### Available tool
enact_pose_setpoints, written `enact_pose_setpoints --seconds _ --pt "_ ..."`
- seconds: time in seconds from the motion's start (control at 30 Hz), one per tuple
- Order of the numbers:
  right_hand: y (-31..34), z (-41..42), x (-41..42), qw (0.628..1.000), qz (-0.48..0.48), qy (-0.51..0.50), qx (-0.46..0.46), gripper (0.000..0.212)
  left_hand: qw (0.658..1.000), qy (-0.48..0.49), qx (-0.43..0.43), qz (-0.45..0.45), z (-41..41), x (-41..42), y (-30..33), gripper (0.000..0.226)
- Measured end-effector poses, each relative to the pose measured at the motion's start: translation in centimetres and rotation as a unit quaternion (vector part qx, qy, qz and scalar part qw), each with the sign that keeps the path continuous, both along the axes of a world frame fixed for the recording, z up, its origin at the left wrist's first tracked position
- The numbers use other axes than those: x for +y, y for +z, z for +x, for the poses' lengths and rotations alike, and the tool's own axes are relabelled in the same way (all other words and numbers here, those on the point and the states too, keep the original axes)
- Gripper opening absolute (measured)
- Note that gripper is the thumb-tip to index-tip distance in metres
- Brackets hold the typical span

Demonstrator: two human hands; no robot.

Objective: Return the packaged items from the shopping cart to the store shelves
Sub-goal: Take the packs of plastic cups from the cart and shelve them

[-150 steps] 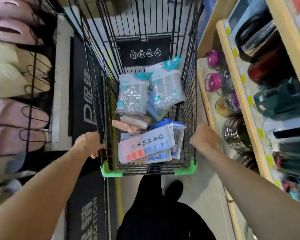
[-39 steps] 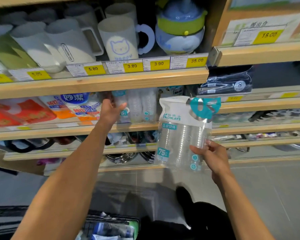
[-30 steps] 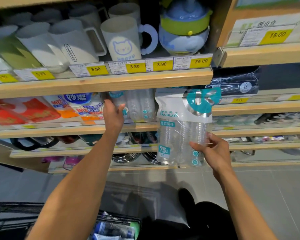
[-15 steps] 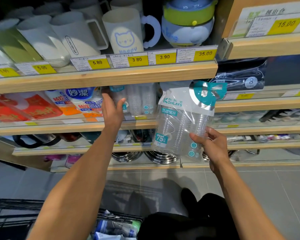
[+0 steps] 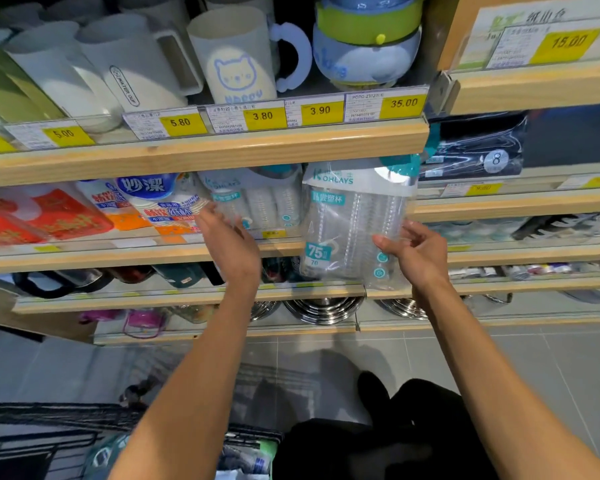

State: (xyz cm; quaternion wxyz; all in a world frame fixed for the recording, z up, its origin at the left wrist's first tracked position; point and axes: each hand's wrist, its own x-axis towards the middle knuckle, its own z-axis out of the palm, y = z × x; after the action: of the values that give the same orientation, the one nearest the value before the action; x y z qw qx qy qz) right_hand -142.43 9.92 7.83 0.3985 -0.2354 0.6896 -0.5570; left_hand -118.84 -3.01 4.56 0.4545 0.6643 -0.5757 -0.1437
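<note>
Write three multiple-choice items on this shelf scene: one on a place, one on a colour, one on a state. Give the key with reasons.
1. Where is the pack of clear cups?
A. in the cart
B. at the second shelf, beside a matching pack
C. on the floor

2. What colour are the price labels?
A. yellow
B. red
C. blue

3. What is the right hand doing?
A. hanging empty
B. gripping the cart
C. holding the pack

Key: B, its top is tucked under the upper shelf edge; A, yellow behind the numbers; C, its fingers wrap the pack's lower edge.
</note>
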Motion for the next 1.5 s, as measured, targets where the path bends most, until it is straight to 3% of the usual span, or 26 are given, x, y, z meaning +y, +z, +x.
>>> enact_pose_setpoints --seconds 0.1,0.27,0.43,0.53,0.67,0.83,0.97,1.23,1.5 --pt "0.4 0.0 -2.2 1.000 -0.017 0.007 0.006 0.030 0.996 -0.083 0.030 -0.022 -2.8 2.4 -0.1 0.016" --pt "0.9 0.3 -4.8 0.997 -0.020 0.033 0.059 0.068 0.969 -0.207 0.039 0.127 -5.6 3.1 0.1 0.029" --pt "0.0 0.4 -6.6 0.988 -0.024 0.045 0.143 0.066 0.944 -0.275 -0.021 0.180 -4.6 1.2 1.5 0.055" --pt "-0.1 0.3 -8.0 0.987 -0.017 0.044 0.154 0.058 0.951 -0.247 -0.050 0.182 -5.6 -0.4 2.2 0.054" --pt "-3.2 -0.5 -10.0 0.983 -0.052 0.032 0.171 0.078 0.958 -0.207 -0.061 0.189 -7.0 -1.5 1.8 0.046" --pt "-1.5 0.3 -9.3 0.969 -0.065 0.019 0.238 0.063 0.979 -0.148 -0.057 0.131 -8.1 -1.2 0.5 0.044" --pt "-2.0 0.4 -9.8 0.965 -0.068 0.011 0.254 0.066 0.983 -0.105 -0.091 0.117 -9.0 -1.1 0.1 0.040" --pt "-3.4 0.0 -10.6 0.952 0.014 0.054 0.300 0.056 0.940 -0.114 -0.305 0.106 -8.3 -1.3 0.2 0.034" --pt "-4.6 -0.3 -11.7 0.957 0.024 0.046 0.284 0.032 0.901 -0.137 -0.397 0.110 -8.6 -2.7 2.0 0.031"
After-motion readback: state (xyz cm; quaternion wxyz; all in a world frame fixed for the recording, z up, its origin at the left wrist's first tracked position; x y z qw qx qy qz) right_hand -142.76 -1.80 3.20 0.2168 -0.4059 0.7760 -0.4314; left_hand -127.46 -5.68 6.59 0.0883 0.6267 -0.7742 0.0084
